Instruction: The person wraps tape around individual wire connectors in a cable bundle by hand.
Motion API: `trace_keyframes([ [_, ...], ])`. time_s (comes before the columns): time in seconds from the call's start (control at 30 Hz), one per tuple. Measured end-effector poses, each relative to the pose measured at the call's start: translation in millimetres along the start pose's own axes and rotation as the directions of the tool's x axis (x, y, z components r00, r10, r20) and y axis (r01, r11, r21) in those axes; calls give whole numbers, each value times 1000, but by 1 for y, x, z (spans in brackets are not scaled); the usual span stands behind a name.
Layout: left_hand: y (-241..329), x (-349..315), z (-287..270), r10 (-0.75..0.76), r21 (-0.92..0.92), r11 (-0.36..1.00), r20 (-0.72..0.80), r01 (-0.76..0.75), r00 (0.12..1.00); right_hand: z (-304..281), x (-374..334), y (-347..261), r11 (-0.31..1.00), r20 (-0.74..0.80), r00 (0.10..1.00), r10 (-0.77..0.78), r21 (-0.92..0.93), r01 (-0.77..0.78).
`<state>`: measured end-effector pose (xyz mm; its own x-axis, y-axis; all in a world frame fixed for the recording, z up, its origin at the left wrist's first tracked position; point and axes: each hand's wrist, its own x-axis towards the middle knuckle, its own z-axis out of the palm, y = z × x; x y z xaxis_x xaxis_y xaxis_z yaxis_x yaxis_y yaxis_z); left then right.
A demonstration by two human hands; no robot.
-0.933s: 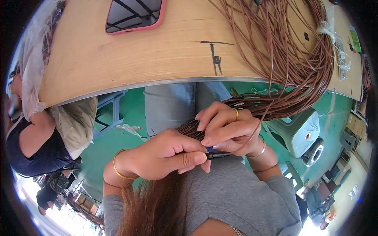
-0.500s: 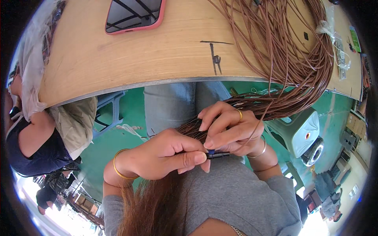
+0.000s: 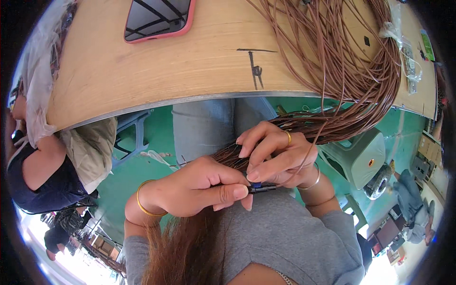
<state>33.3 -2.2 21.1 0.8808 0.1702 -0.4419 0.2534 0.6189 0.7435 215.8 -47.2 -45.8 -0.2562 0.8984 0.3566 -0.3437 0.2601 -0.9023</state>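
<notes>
Above my lap, my left hand [image 3: 204, 186] is closed, pinching a slim black cylindrical part [image 3: 264, 188] between thumb and fingers. My right hand [image 3: 285, 154] meets it from the other side, its thumb and fingertip pressed onto a small blue part [image 3: 256, 184] at the black one. A single brown wire [image 3: 304, 161] loops past my right hand down toward the black part; its exact end is hidden. Behind both hands runs a thick bundle of brown wires [image 3: 351, 123], which drapes off the table, its dark ends [image 3: 228, 154] showing beside my left hand.
On the wooden table [image 3: 204, 66] lie a phone in a pink case [image 3: 159, 19] and the bundle's coil, tied with clear plastic [image 3: 392, 31]. A green-grey stool [image 3: 356, 159] stands at right, a blue one [image 3: 133, 133] at left. A person [image 3: 40, 166] sits close on the left.
My hands keep almost the same grip, with the black part barely shifted. The view has moved slightly. In the right background, a person has come nearer.
</notes>
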Motion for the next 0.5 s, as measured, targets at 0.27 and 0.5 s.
trace_keyframes([
  [0.27,2,1,0,-36,-50,998,28,37,999,-3,2,3,999,59,998,-26,25,25],
  [0.5,3,0,1,-38,-87,995,10,39,999,-2,3,5,998,59,997,-53,47,50],
])
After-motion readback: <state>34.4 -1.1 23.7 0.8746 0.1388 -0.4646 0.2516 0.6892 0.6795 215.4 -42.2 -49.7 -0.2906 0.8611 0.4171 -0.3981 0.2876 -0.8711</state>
